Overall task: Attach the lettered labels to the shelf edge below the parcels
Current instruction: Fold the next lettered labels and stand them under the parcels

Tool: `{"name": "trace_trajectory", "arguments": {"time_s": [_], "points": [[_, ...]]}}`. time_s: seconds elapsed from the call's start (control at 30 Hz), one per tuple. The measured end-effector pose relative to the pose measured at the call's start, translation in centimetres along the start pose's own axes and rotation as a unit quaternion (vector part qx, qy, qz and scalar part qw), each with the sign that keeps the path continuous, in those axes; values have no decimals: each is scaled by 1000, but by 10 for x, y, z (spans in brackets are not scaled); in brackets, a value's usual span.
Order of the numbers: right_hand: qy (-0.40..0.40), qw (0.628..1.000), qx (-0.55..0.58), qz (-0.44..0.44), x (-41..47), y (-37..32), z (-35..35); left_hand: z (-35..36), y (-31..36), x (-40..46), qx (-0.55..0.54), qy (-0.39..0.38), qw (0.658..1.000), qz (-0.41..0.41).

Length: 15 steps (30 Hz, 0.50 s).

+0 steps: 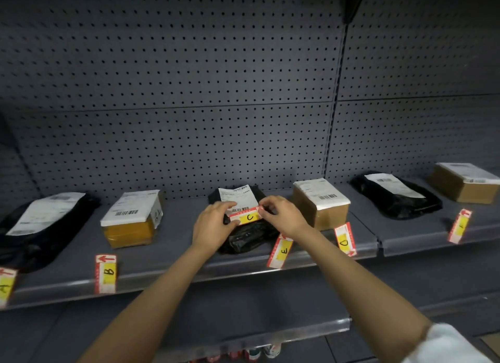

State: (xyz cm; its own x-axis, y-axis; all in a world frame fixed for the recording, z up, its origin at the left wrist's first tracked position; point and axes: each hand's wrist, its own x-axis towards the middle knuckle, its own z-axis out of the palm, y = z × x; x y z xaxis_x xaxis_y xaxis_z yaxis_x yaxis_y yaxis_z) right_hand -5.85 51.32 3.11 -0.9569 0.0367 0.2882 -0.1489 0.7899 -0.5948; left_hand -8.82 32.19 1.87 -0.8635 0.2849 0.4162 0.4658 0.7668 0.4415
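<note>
Both my hands hold the label marked C (247,217) level above the black parcel (247,236) in the middle of the shelf. My left hand (215,223) pinches its left end and my right hand (281,213) pinches its right end. Labels A (5,287) and B (106,274) hang over the shelf edge (162,277) at the left. Label E (280,251) and label D (344,239) lie tilted near the edge right of my hands. Label F (460,226) lies on the right shelf section.
Along the shelf stand a black bag parcel (40,227), a yellow-taped box (132,222), a brown box (320,203), another black bag (395,194) and a brown box (464,182) at far right. A pegboard back wall rises behind. A lower shelf (270,333) juts out below.
</note>
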Motion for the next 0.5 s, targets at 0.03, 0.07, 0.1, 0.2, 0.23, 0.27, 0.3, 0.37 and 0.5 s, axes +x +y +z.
{"name": "trace_trajectory", "arguments": {"time_s": [0.03, 0.07, 0.1, 0.2, 0.23, 0.27, 0.3, 0.37, 0.5], "points": [[-6, 1000, -4, 6, 8, 0, 2, 4, 0, 7, 7, -14, 1000, 10], [-10, 1000, -8, 9, 15, 1, 3, 8, 0, 12, 10, -28, 999, 17], [-16, 1000, -8, 13, 21, 4, 4, 12, 0, 18, 11, -41, 999, 21], [-41, 999, -3, 27, 34, 9, 10, 21, 2, 25, 11, -53, 998, 27], [-38, 999, 1, 28, 36, 9, 11, 22, 4, 26, 7, -45, 999, 26], [-27, 999, 12, 26, 38, 9, 11, 21, 6, 26, -2, -34, 999, 20], [-13, 999, 29, 18, 39, 8, 11, 20, 8, 26, -16, -21, 1000, 8], [13, 997, 82, -1, 38, 0, 8, 13, 11, 25, -60, 10, 998, -29], [24, 975, 221, -22, 26, -21, -3, -8, 15, 15, -231, 53, 968, -85]]}}
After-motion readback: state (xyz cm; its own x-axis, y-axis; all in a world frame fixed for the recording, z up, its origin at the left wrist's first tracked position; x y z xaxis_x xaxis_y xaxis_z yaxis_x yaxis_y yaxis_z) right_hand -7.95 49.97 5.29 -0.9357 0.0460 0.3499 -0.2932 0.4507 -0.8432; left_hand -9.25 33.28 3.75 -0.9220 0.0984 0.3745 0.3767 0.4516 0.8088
